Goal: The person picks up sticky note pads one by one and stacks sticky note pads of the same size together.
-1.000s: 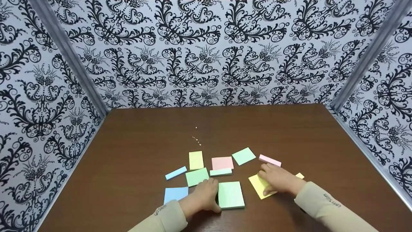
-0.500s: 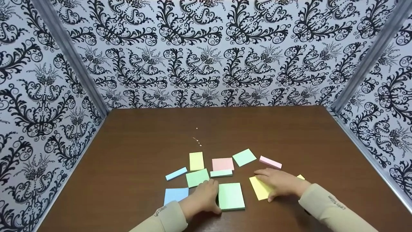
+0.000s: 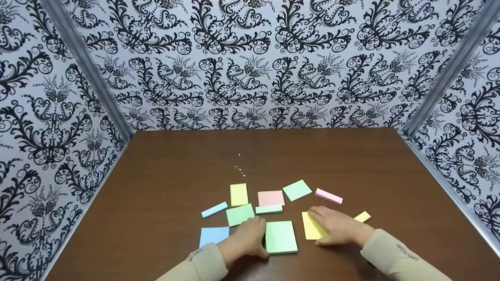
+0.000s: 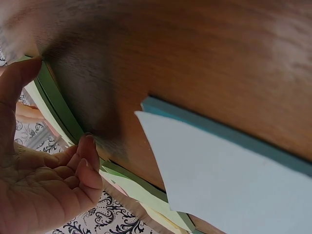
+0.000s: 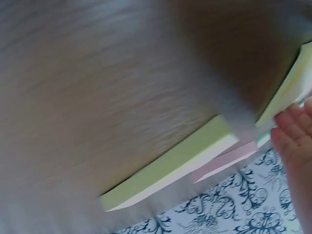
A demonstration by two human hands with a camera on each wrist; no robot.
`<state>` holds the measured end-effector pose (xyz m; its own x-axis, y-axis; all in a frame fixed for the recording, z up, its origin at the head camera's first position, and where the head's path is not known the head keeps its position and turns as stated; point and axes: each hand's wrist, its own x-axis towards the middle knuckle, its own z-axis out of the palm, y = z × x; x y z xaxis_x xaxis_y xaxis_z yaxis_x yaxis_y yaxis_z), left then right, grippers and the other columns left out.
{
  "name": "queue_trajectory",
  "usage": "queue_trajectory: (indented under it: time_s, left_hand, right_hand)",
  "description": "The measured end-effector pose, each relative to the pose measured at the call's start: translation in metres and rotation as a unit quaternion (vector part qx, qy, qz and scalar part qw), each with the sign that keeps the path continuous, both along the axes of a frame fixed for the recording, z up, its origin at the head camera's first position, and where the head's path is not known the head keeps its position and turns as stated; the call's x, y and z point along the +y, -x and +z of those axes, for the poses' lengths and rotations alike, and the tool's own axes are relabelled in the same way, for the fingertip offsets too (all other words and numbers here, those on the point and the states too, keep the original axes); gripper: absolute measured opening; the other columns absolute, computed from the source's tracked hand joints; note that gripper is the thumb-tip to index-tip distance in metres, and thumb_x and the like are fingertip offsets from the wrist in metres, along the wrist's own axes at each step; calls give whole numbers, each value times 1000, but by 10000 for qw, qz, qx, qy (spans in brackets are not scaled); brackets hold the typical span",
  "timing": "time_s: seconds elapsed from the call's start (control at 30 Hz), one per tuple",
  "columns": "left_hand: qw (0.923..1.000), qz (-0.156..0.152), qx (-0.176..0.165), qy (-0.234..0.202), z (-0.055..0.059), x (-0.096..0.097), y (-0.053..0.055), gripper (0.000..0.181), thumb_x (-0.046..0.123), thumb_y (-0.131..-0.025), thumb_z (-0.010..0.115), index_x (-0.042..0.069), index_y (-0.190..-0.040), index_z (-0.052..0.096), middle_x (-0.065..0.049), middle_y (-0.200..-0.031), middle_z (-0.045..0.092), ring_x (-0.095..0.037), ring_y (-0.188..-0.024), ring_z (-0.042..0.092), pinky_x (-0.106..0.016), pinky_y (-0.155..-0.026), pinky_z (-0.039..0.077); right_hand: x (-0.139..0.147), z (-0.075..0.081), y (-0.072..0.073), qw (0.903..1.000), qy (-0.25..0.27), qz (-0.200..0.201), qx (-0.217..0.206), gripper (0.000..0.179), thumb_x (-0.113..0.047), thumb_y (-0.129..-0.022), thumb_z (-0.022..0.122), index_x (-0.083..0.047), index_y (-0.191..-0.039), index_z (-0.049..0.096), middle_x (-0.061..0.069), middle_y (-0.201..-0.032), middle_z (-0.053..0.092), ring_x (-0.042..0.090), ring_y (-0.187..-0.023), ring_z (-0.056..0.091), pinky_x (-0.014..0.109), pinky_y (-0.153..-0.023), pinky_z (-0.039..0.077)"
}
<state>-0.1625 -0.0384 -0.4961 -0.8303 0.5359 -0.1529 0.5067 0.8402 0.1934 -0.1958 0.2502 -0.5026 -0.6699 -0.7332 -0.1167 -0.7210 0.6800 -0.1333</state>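
Observation:
A large green sticky note pad [image 3: 282, 238], seemingly stacked in layers, lies at the middle front of the table. My left hand [image 3: 248, 238] holds it by its left side, thumb at the near corner and fingers at the far one. In the left wrist view the thumb meets the pad's edge [image 4: 53, 102] and the other fingers curl. To the right, my right hand [image 3: 338, 226] grips a yellow sticky note pad [image 3: 311, 228], fingers over its far side and thumb at its near edge. The hand covers the pad's right part.
Behind the hands lie small pads: yellow [image 3: 238, 194], green [image 3: 240, 215], pink [image 3: 271, 198], mint [image 3: 297, 190]. Narrow strips are blue [image 3: 214, 210], pale green [image 3: 268, 209], pink [image 3: 329, 196] and yellow [image 3: 362, 216]. A blue pad [image 3: 213, 235] sits beside the left hand. Patterned walls enclose the table.
The right hand has shifted its hold on the yellow pad and turned it, so its edges now sit straighter beside the green pad. The left hand has stayed in place.

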Motion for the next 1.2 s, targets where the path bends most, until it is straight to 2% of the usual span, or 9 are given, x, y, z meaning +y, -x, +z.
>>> queue_trajectory:
  time_s: [0.17, 0.4, 0.57, 0.67, 0.77, 0.97, 1.2]
  left_hand:
    - [9999, 33, 19, 99, -1, 1, 0, 74, 48, -61, 78, 0, -111, 49, -9, -96, 51, -22, -84, 51, -37, -76, 46]
    - [10000, 81, -11, 50, -3, 1, 0, 72, 46, -60, 79, 1, -108, 49, -9, -93, 50, -22, -82, 50, -37, -74, 45]
    - [9999, 95, -42, -47, -4, 0, 0, 71, 45, -59, 80, 2, -106, 49, -7, -91, 49, -21, -80, 48, -36, -73, 45]
    - [9997, 115, -161, -171, -5, -1, 0, 70, 43, -59, 80, 2, -107, 48, -7, -92, 48, -20, -81, 47, -36, -74, 44]
    - [9991, 142, -297, -279, -7, -2, 1, 72, 43, -60, 79, 2, -110, 47, -7, -95, 48, -20, -83, 47, -37, -76, 44]
    - [9987, 136, -295, -389, -9, -4, 3, 74, 44, -60, 79, 2, -112, 47, -7, -96, 48, -20, -84, 49, -36, -76, 45]
    - [9987, 108, -69, -502, -8, -4, 2, 73, 42, -58, 80, 1, -110, 48, -6, -92, 49, -20, -83, 51, -34, -75, 46]
  right_hand:
    - [-6, -2, -2, 9999, 11, 64, 118, 82, -55, -84, 53, 8, -134, 36, 22, -136, 39, 36, -125, 38, 47, -99, 34]
    - [-9, -6, 1, 9964, 154, 451, 704, 70, -42, -83, 60, 10, -127, 43, 22, -127, 45, 33, -117, 44, 43, -95, 39]
    - [-14, -6, 1, 9973, 159, 298, 647, 73, -41, -77, 62, 9, -127, 45, 21, -127, 47, 33, -119, 44, 43, -98, 35]
    - [-20, 0, 0, 9977, 425, 123, 519, 73, -40, -76, 64, 8, -128, 45, 21, -128, 47, 33, -121, 43, 44, -99, 35]
    - [-30, 6, -2, 9961, 715, 114, 515, 73, -41, -75, 65, 7, -127, 45, 21, -128, 47, 33, -120, 43, 44, -98, 36]
    - [-58, 11, -8, 9924, 889, 587, 615, 70, -41, -73, 66, 6, -123, 49, 20, -124, 49, 33, -116, 47, 42, -96, 38]
    - [-86, 3, -11, 9885, 727, 974, 900, 66, -38, -70, 68, 6, -116, 53, 18, -118, 53, 29, -110, 51, 35, -95, 41]
